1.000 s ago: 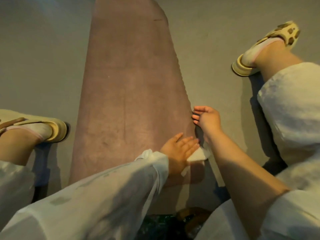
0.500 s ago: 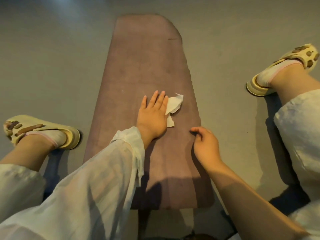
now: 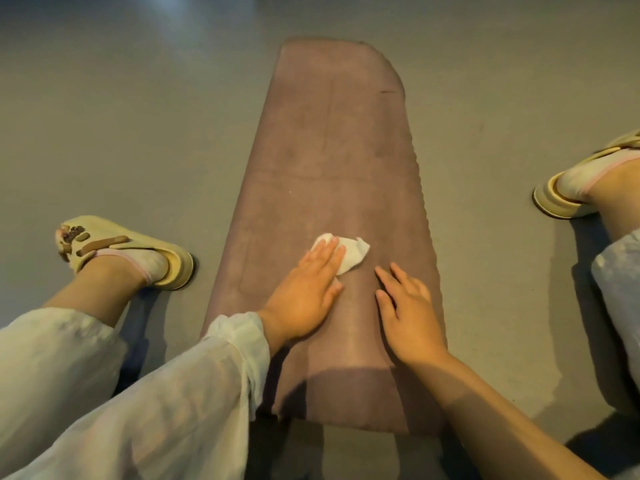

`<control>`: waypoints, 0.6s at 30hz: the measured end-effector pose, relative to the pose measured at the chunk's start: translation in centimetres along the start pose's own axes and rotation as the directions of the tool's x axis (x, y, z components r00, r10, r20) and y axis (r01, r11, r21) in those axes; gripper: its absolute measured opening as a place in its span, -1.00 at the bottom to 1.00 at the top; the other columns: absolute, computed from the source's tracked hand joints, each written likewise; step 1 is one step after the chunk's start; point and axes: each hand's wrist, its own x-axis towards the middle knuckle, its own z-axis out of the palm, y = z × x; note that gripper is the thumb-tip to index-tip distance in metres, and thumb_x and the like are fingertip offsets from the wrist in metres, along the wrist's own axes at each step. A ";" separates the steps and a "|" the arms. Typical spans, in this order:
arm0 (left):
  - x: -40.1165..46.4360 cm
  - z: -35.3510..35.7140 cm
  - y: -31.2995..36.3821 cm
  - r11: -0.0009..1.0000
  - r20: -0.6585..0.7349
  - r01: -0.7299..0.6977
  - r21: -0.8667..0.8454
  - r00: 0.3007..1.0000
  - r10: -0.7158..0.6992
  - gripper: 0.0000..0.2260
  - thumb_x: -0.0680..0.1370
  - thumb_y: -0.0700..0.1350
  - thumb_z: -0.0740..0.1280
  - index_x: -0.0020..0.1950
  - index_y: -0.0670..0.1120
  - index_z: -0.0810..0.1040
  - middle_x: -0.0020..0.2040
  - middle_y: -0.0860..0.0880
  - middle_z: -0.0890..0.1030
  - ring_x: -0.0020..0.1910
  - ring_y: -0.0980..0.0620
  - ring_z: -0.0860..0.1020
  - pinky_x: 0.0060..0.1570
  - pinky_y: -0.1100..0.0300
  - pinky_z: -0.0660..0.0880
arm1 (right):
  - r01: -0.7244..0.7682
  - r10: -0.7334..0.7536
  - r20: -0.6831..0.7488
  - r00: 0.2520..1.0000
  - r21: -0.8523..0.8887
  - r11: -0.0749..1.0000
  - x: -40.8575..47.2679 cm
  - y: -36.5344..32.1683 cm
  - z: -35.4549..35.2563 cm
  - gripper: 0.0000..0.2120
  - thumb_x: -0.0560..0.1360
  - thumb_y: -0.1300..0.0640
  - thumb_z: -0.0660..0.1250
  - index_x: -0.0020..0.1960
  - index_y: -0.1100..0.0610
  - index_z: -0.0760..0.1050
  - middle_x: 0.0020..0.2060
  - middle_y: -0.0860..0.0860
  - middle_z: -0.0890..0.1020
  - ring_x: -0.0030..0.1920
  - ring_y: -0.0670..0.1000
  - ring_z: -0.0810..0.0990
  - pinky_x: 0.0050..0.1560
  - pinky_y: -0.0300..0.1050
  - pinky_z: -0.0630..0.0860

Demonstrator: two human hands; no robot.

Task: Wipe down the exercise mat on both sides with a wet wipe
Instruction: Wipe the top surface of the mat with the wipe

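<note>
A long mauve exercise mat [image 3: 332,161] lies flat on the grey floor, running away from me. My left hand [image 3: 304,292] lies flat on the mat with straight fingers pressing a crumpled white wet wipe [image 3: 351,255], which sticks out to the right of the fingertips. My right hand [image 3: 408,313] rests on the mat just to the right, fingers spread and straight, holding nothing. It is a little apart from the wipe.
My two feet in cream sandals flank the mat, the left foot [image 3: 128,252] at the left and the right foot [image 3: 581,188] at the right edge of view. Pale trouser legs [image 3: 620,282] and my white left sleeve [image 3: 173,393] fill the lower corners. Grey floor [image 3: 138,116] surrounds the mat.
My left hand slid the wipe from the mat's right near edge up toward its middle. My right hand left the mat's edge and now lies flat on its surface. The view tilted up.
</note>
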 end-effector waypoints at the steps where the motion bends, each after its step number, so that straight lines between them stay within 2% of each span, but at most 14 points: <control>1: -0.6 0.5 0.9 0.999 0.030 -0.031 -0.018 0.999 0.031 -0.47 0.63 -0.09 0.13 0.52 -0.15 -0.04 0.52 -0.08 -0.11 0.52 -0.03 -0.16 0.44 0.28 -0.28 | 0.014 -0.013 0.005 1.000 -0.021 1.000 -0.1 0.2 0.1 -0.59 0.63 0.03 0.06 0.47 -0.03 0.24 0.49 -0.01 0.21 0.46 0.08 0.13 0.42 -0.14 0.05; 5: -3.3 2.4 3.1 0.971 0.160 -0.234 0.042 0.961 0.225 -0.42 0.62 0.04 0.11 0.50 -0.08 -0.13 0.49 0.03 -0.19 0.49 0.01 -0.27 0.42 0.18 -0.39 | 0.066 -0.065 0.038 0.997 -0.034 0.997 -0.8 1.1 0.2 -0.51 0.55 -0.12 -0.07 0.47 -0.19 0.04 0.49 -0.18 0.08 0.49 -0.05 0.05 0.40 -0.08 0.09; 6: -3.3 2.4 2.7 0.957 0.161 -0.266 0.113 0.956 0.246 -0.43 0.61 0.06 0.09 0.51 -0.10 -0.09 0.51 0.00 -0.13 0.50 -0.01 -0.23 0.43 0.12 -0.36 | 0.075 -0.073 0.040 0.997 -0.053 0.996 -0.9 1.2 0.4 -0.51 0.53 -0.16 -0.12 0.46 -0.21 -0.01 0.48 -0.21 0.06 0.49 -0.07 0.05 0.40 -0.08 0.09; 7: -2.9 2.2 1.9 0.939 0.148 -0.277 0.204 0.957 0.250 -0.44 0.60 0.08 0.07 0.52 -0.14 0.01 0.52 -0.05 -0.03 0.51 -0.04 -0.12 0.46 0.04 -0.24 | 0.084 -0.081 0.035 0.996 -0.088 0.993 -0.9 1.5 0.6 -0.50 0.53 -0.17 -0.16 0.47 -0.19 0.00 0.48 -0.19 0.07 0.49 -0.05 0.07 0.40 -0.06 0.10; 9: -1.6 1.3 -0.1 0.927 0.086 -0.186 0.326 0.982 0.167 -0.46 0.59 0.08 0.13 0.47 -0.21 0.22 0.48 -0.14 0.21 0.48 -0.13 0.15 0.44 -0.07 0.09 | 0.096 -0.095 0.009 0.995 -0.166 0.982 -0.5 1.7 0.8 -0.47 0.55 -0.15 -0.19 0.49 -0.11 0.12 0.49 -0.08 0.16 0.47 0.03 0.15 0.40 0.00 0.14; 10: -0.8 0.7 -1.2 0.934 0.065 -0.108 0.340 0.994 0.091 -0.47 0.59 0.07 0.17 0.47 -0.22 0.24 0.47 -0.16 0.24 0.46 -0.16 0.18 0.42 -0.09 0.14 | 0.096 -0.098 -0.001 0.995 -0.194 0.976 -0.3 1.7 0.8 -0.47 0.56 -0.13 -0.18 0.48 -0.08 0.17 0.49 -0.04 0.21 0.46 0.05 0.20 0.40 0.02 0.15; 13: 1.6 -0.5 -5.1 0.911 -0.013 0.107 0.397 0.994 -0.110 -0.45 0.63 0.07 0.08 0.52 -0.19 0.06 0.53 -0.13 0.07 0.51 -0.14 0.00 0.46 0.01 -0.10 | 0.129 -0.137 -0.012 0.990 -0.258 0.957 0.3 2.1 0.4 -0.52 0.59 -0.06 -0.10 0.45 -0.03 0.27 0.43 0.06 0.33 0.40 0.13 0.34 0.41 0.09 0.14; 16: 3.2 -1.9 -8.0 0.856 -0.134 0.312 0.412 0.950 -0.281 -0.46 0.64 0.09 0.04 0.52 -0.19 0.06 0.53 -0.15 0.05 0.52 -0.14 -0.01 0.44 -0.06 -0.12 | 0.164 -0.177 -0.008 0.984 -0.334 0.928 0.6 2.6 0.2 -0.55 0.58 0.01 -0.06 0.44 0.00 0.27 0.39 0.10 0.39 0.33 0.19 0.43 0.38 0.18 0.15; 18: 4.1 -2.6 -9.5 0.819 -0.134 0.414 0.398 0.909 -0.395 -0.44 0.64 0.11 -0.03 0.54 -0.16 -0.05 0.55 -0.10 -0.06 0.53 -0.08 -0.10 0.44 -0.04 -0.16 | 0.162 -0.175 -0.004 0.985 -0.361 0.919 0.6 2.7 0.3 -0.55 0.57 0.03 -0.05 0.45 0.01 0.22 0.39 0.11 0.40 0.32 0.18 0.44 0.38 0.20 0.15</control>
